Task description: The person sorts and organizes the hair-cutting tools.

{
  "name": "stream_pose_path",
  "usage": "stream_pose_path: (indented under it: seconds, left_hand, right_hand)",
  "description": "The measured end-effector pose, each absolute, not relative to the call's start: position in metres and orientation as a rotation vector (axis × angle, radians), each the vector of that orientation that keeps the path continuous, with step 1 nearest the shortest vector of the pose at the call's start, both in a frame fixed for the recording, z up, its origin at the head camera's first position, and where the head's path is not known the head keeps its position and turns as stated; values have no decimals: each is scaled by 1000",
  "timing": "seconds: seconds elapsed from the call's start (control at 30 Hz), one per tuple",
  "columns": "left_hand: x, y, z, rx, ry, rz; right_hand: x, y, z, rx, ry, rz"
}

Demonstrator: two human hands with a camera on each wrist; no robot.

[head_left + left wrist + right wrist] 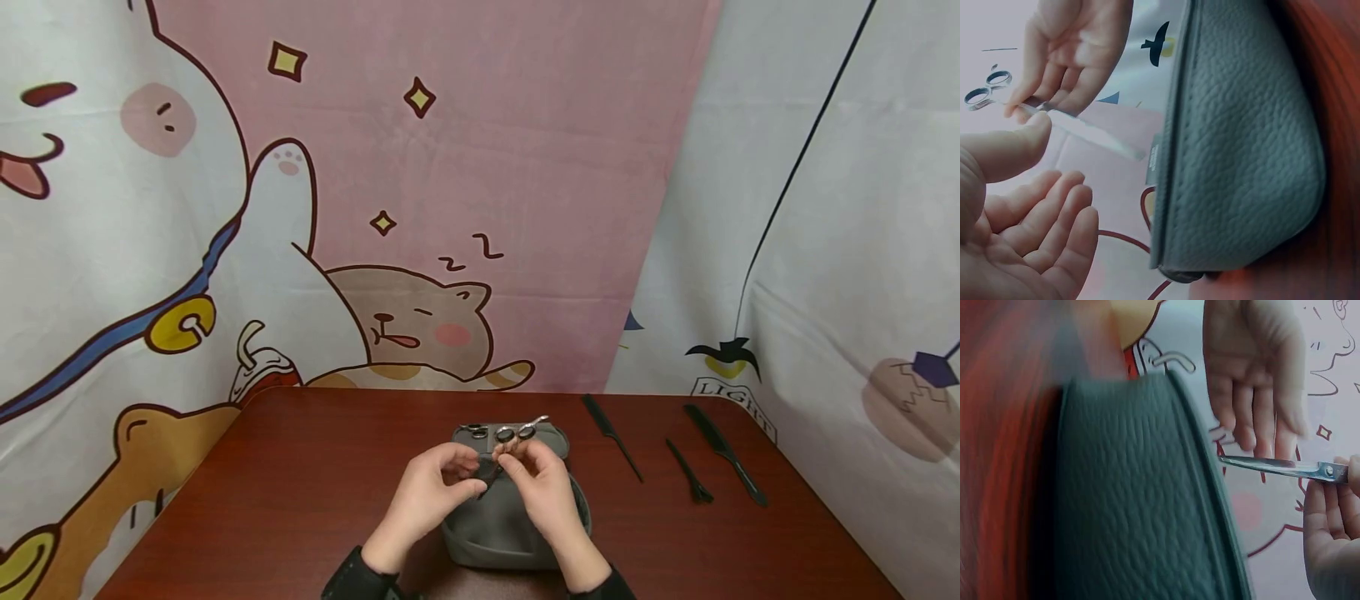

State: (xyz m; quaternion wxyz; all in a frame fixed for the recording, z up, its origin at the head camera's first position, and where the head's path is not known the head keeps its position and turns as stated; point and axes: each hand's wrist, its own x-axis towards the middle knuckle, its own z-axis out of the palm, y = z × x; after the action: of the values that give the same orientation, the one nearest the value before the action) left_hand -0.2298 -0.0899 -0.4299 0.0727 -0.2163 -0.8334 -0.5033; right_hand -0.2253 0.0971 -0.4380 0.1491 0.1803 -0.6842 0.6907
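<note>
My right hand [543, 487] pinches a pair of silver hairdressing scissors [1272, 464] near the pivot, over an unzipped grey case [495, 550]. The finger rings point up and away, and the closed blades slope down toward the left. My left hand [438, 487] is beside the blades, its thumb and fingers spread apart, holding nothing. In the left wrist view, the left thumb [1029, 137] comes close under the blades. Another pair of scissors [474, 431] lies at the case's raised lid [555, 437].
Right of the case lie a dark tail comb [600, 417], a small dark tool with a flared end [686, 471] and a wider dark comb with a handle [708, 429]. They rest on a red-brown table [300, 500]. A printed cloth [540, 167] hangs behind it.
</note>
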Motion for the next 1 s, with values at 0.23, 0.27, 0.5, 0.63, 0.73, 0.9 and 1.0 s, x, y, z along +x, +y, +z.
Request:
stream_pose_path:
  seconds: [0.23,0.27,0.5,0.63,0.73,0.9,1.0]
  left_hand:
    - [-228,-95,-420,-636,-2446,-1490]
    - [-227,-95,-419,-635,-2439,-1493]
    - [-222,-96,-412,-657,-2393,-1482]
    - [-219,-96,-408,-685,-2374,-1475]
    - [-216,-96,-405,-701,-2363,-1460]
    - [-212,-94,-402,-722,-2358,-1431]
    - [-210,-93,-401,-738,-2348,-1417]
  right_hand:
    - [-226,105,-434,616,-2065,1561]
    - [-227,106,-434,624,-2077,1512]
    - [-230,112,-434,685,-2198,1243]
    - [-230,115,-434,765,-2229,1099]
    - [-230,115,-434,828,-2231,1016]
    - [-229,115,-435,900,-2268,961]
    - [-229,115,-435,939,-2287,960]
